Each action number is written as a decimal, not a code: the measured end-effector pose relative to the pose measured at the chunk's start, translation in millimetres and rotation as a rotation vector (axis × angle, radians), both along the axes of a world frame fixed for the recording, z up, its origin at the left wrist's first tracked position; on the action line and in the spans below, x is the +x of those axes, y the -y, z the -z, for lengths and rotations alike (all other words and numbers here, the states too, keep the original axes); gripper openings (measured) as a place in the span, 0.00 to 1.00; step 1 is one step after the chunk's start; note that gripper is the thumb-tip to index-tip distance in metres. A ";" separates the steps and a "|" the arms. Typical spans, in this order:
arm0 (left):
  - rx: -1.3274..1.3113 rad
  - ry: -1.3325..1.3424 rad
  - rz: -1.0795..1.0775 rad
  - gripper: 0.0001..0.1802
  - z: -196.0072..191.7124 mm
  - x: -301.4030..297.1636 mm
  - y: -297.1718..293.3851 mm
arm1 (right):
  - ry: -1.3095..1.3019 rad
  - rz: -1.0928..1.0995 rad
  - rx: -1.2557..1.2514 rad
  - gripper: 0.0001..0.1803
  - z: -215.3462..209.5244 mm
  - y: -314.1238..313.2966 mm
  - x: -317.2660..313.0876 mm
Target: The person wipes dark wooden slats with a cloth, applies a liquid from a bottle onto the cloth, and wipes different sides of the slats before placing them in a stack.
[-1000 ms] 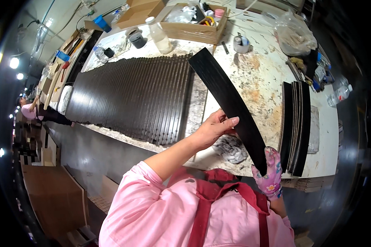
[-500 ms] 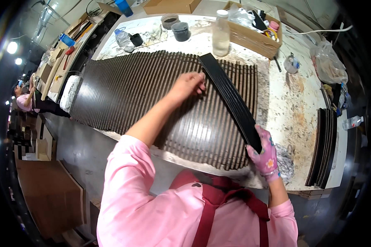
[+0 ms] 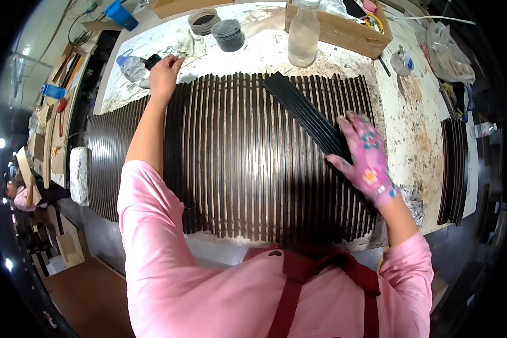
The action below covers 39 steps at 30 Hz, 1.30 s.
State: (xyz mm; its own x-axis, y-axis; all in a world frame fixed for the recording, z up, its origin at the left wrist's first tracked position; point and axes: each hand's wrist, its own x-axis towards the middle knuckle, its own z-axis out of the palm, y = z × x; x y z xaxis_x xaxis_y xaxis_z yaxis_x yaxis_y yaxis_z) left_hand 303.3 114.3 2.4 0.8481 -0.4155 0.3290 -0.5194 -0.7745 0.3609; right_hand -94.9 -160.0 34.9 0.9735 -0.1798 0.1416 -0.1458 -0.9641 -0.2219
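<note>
Dark narrow slats (image 3: 231, 152) lie side by side in a wide row across the table. A wider black grooved strip (image 3: 304, 110) rests at a slant on top of them, towards the right. My right hand (image 3: 369, 158), in a pink flowered glove, lies over the strip's nearer part with its fingers spread. Beyond the far edge of the slats, my bare left hand (image 3: 166, 76) is closed in a pinch beside a small black cup (image 3: 152, 61). What its fingertips hold is too small to make out. A clear plastic bottle (image 3: 132, 69) lies next to the cup.
Two round tubs, one dark-lidded (image 3: 228, 35) and one open (image 3: 204, 21), stand at the back. A glass bottle (image 3: 305, 36) is near a cardboard box (image 3: 338, 28). More dark strips (image 3: 453, 169) are stacked at the right edge. Another person (image 3: 25, 197) is at far left.
My left hand has moved from beside the strip to the far left, by the black cup. The strip now rests lower on the slats, and my right hand has slid up along it, fingers spreading.
</note>
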 end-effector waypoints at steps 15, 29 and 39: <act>-0.127 0.177 -0.145 0.10 19.2 70.8 -32.6 | 0.062 -0.004 0.111 0.30 31.3 2.9 58.4; 0.393 -0.088 -0.417 0.29 57.9 126.5 -124.2 | 0.026 -0.030 0.171 0.32 36.7 0.0 73.1; 0.138 -0.316 -0.604 0.33 86.5 204.5 -211.2 | -0.016 -0.005 0.207 0.34 35.7 1.1 71.8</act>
